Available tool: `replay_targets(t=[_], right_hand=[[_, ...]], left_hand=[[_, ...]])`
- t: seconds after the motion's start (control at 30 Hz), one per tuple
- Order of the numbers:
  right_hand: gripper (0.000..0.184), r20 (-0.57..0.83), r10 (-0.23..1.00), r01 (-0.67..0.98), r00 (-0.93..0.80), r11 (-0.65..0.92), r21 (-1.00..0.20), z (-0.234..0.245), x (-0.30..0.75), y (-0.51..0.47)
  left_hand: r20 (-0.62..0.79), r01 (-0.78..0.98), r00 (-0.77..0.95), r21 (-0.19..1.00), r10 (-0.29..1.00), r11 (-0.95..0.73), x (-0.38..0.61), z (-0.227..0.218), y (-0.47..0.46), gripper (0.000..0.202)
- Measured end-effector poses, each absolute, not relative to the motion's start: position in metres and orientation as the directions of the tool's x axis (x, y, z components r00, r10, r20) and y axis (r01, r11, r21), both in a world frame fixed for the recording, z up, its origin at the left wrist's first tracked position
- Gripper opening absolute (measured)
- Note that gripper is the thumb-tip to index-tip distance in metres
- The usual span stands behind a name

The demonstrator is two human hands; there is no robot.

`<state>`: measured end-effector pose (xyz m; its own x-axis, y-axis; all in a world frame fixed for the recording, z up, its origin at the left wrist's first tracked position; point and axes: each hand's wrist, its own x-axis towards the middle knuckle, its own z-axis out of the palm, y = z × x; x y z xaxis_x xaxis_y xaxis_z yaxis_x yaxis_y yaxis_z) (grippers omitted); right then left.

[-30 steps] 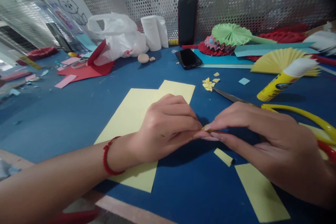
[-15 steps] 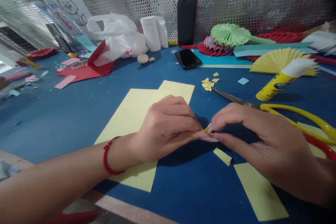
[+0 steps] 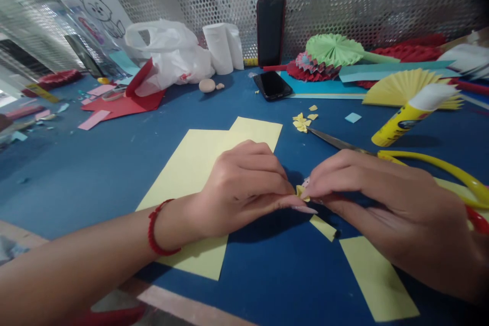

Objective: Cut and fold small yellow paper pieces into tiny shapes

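Between the fingertips of both hands is a small folded piece of yellow paper (image 3: 301, 193). My left hand (image 3: 248, 188) pinches its left side, with the forearm lying over a large yellow paper sheet (image 3: 175, 173). From the right, the thumb and fingers of my right hand (image 3: 385, 209) are closed on the other side of the piece. Just below the fingertips lies a short yellow strip (image 3: 323, 227) with a dark bit at its end. Nearer me is a yellow paper rectangle (image 3: 378, 277), partly under the right hand's shadow.
Yellow-handled scissors (image 3: 431, 160) lie beyond my right hand, their tip near several small yellow paper pieces (image 3: 301, 123). A glue stick (image 3: 414, 114) and a pleated yellow fan (image 3: 401, 89) are at right. Behind are a phone (image 3: 273, 85), a plastic bag (image 3: 171, 56) and red paper (image 3: 133, 103).
My fingers have shifted slightly on the small yellow piece, and more of it shows now. The right hand's fingers have turned a little; the left hand stays nearly in place.
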<state>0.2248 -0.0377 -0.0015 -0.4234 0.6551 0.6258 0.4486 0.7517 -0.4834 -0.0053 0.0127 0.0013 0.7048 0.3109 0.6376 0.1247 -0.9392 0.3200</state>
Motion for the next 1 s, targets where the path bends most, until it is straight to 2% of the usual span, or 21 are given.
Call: replay_targets(t=[0.23,0.53,0.77,1.0], right_hand=[[0.019,0.645,0.702,0.522,-0.301,0.688,-0.505,-0.008,0.224,-0.044],[0.015,0.663,0.733,0.57,-0.152,0.614,-0.547,-0.009,0.224,-0.049],[0.023,0.615,0.781,0.462,-0.109,0.587,-0.664,-0.014,0.227,-0.051],[0.025,0.616,0.778,0.456,-0.121,0.595,-0.662,-0.017,0.229,-0.053]], left_hand=[[0.636,0.133,0.712,0.293,0.297,-0.947,-0.006,0.005,0.011,0.018],[0.723,0.142,0.631,0.249,0.281,-0.958,-0.009,0.005,0.01,0.013],[0.707,0.156,0.647,0.244,0.285,-0.957,-0.009,0.006,0.009,0.014],[0.663,0.136,0.704,0.227,0.255,-0.964,-0.008,0.008,0.01,0.016]])
